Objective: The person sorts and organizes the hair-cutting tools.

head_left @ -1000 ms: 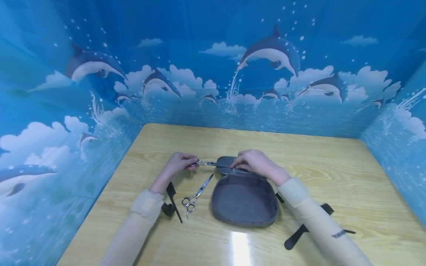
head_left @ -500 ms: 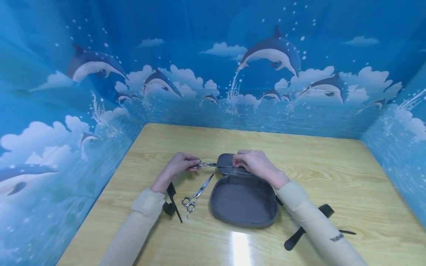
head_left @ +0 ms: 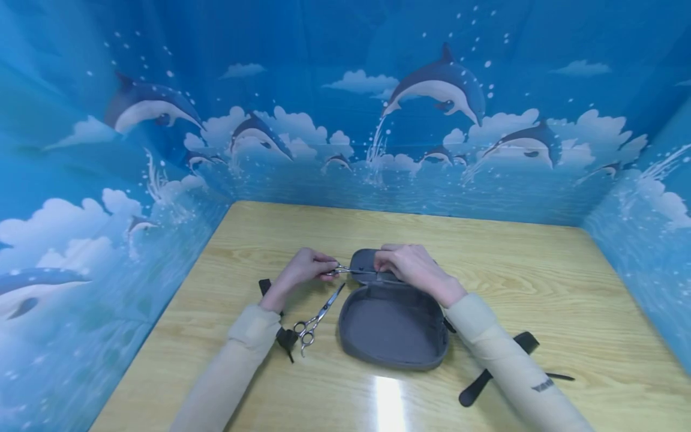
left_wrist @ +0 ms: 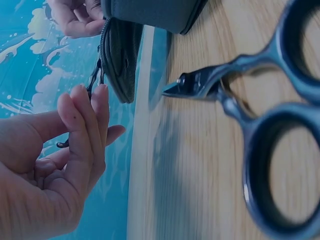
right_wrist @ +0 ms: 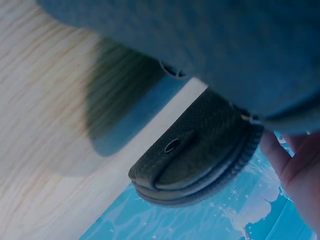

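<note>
A grey zip case (head_left: 396, 327) lies unfolded on the table, its lid (head_left: 363, 258) on the far side. My left hand (head_left: 308, 266) pinches a pair of silver scissors (head_left: 345, 269) at the finger rings, and their blades point right, into the inner side of the lid. In the left wrist view, the left fingers (left_wrist: 82, 125) are on the scissors' handles beside the zipped lid edge. My right hand (head_left: 412, 264) pinches the lid's inner strap with curled fingertips. A second pair of scissors (head_left: 326, 309) lies on the table, left of the case.
Under my left wrist lie a black comb (head_left: 264, 287), partly hidden, and a small black piece (head_left: 287, 339). A black flat-ended tool (head_left: 475, 389) and a thin black handle (head_left: 560, 377) show beside my right forearm. Dolphin-print sheets (head_left: 345, 180) border the table.
My left hand has moved right, and the scissors' blades have slid further into the lid. My right hand keeps its grip on the lid's strap, shifting only slightly.
</note>
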The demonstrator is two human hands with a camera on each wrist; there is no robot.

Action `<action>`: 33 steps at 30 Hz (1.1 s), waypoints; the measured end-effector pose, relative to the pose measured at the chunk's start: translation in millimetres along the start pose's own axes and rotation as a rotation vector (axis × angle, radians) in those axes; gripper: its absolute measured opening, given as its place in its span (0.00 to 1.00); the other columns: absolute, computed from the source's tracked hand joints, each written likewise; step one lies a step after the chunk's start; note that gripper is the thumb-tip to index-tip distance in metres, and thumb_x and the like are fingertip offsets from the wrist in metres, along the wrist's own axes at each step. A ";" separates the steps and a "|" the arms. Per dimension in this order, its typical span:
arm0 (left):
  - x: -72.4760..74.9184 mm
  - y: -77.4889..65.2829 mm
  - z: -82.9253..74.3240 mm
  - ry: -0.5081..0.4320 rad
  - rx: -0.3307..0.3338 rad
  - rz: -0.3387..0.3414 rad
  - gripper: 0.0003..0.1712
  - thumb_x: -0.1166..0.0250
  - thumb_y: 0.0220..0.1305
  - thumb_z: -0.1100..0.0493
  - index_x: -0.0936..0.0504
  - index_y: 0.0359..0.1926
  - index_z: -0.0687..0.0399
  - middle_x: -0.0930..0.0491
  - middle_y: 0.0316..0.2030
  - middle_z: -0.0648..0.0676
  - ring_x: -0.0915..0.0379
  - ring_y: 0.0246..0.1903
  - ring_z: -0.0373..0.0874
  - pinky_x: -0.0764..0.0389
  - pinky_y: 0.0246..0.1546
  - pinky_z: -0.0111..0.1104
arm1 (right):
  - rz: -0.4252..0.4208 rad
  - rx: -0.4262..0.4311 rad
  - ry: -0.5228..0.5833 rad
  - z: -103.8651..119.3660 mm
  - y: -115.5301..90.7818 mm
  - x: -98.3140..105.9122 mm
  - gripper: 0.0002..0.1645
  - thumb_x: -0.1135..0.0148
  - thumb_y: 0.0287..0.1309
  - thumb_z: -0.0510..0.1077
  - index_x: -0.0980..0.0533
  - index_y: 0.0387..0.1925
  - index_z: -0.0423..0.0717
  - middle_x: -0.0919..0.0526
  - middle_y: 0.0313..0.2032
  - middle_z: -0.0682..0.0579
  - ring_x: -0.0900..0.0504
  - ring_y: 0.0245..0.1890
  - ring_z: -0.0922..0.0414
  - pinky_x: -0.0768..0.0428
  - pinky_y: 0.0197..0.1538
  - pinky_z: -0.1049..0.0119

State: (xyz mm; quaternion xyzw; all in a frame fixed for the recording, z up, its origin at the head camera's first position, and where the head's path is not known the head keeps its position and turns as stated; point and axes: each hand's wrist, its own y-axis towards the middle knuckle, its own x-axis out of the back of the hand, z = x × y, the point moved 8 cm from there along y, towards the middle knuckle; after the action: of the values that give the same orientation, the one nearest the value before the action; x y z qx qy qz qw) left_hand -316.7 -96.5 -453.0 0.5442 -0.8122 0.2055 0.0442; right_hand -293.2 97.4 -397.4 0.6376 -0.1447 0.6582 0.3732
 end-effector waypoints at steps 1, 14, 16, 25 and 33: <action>-1.3 0.5 -0.9 0.011 -0.008 -0.002 0.18 0.39 0.74 0.64 0.21 0.57 0.75 0.12 0.40 0.65 0.14 0.32 0.42 0.14 0.45 0.35 | -0.001 0.001 0.001 0.5 0.5 -0.1 0.07 0.32 0.64 0.42 0.19 0.32 0.59 0.19 0.32 0.63 0.27 0.21 0.67 0.27 0.24 0.70; -14.4 6.5 -7.7 -0.034 -0.035 -0.075 0.18 0.34 0.69 0.64 0.22 0.54 0.74 0.12 0.32 0.63 0.16 0.25 0.38 0.15 0.41 0.31 | -0.007 -0.031 0.013 -1.1 2.2 0.2 0.08 0.30 0.61 0.39 0.17 0.32 0.58 0.16 0.32 0.63 0.22 0.25 0.66 0.23 0.26 0.68; -14.6 6.6 -8.8 -0.014 -0.038 -0.091 0.17 0.34 0.69 0.63 0.21 0.53 0.72 0.12 0.31 0.62 0.16 0.25 0.38 0.15 0.40 0.31 | -0.011 -0.035 0.020 -1.7 1.9 0.2 0.07 0.30 0.61 0.39 0.17 0.32 0.57 0.16 0.32 0.63 0.21 0.25 0.66 0.22 0.27 0.68; -13.7 5.9 -4.2 0.037 -0.061 0.029 0.29 0.32 0.69 0.59 0.26 0.65 0.69 0.17 0.51 0.66 0.14 0.43 0.52 0.14 0.49 0.40 | -0.029 -0.039 0.051 -5.9 -0.8 -2.8 0.06 0.30 0.61 0.40 0.16 0.33 0.56 0.16 0.32 0.63 0.18 0.28 0.63 0.20 0.30 0.65; -14.9 8.9 -3.4 0.052 -0.085 0.060 0.30 0.33 0.69 0.58 0.27 0.66 0.68 0.17 0.48 0.64 0.15 0.41 0.51 0.14 0.47 0.39 | -0.039 -0.027 0.075 -4.2 -0.9 -1.6 0.05 0.29 0.60 0.39 0.16 0.33 0.54 0.15 0.32 0.62 0.18 0.28 0.63 0.20 0.30 0.65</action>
State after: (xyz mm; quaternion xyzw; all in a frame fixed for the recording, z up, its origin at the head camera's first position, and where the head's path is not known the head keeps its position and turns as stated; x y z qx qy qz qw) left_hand -319.3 -79.4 -456.9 0.5116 -0.8348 0.1861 0.0819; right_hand -295.8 100.3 -399.9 0.6102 -0.1272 0.6721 0.3997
